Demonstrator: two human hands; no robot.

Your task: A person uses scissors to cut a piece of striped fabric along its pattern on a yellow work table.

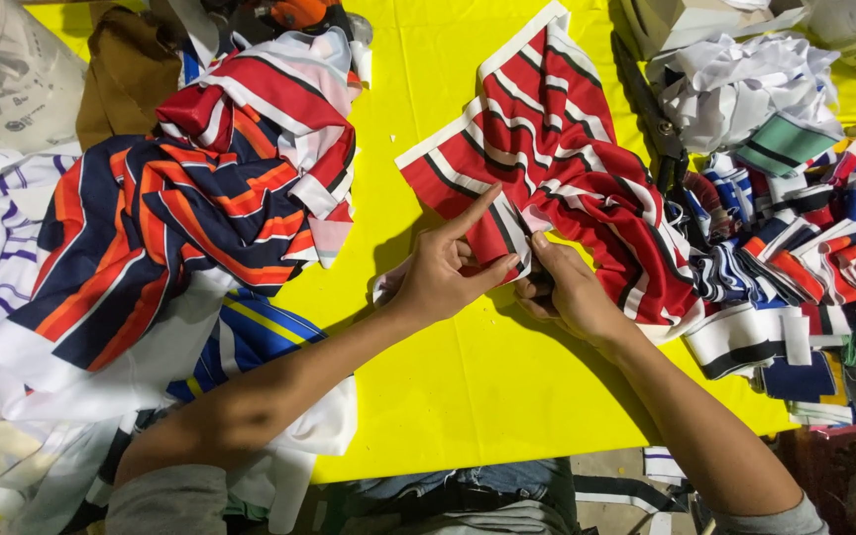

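Both hands are on the red striped fabric piece (557,149), which lies in the middle of the yellow table (448,376), running from the near centre out toward the far right. The left hand (443,277) has its index finger stretched out along the white-banded edge, with the thumb and other fingers pinching the near corner. The right hand (567,292) sits just beside it, fingers curled closed around a bunched bit of the same cloth. Looks like thin, light, floppy knit to me: it crumples where it's gathered, so it won't hold a shape and probably slides a bit on that smooth tabletop. The banded edge looks like the firmest place to grab; pinch there, not the loose middle. Left of it there's a heap of navy and orange striped cloth (170,218), and on the right a pile of folded striped trims (804,267).
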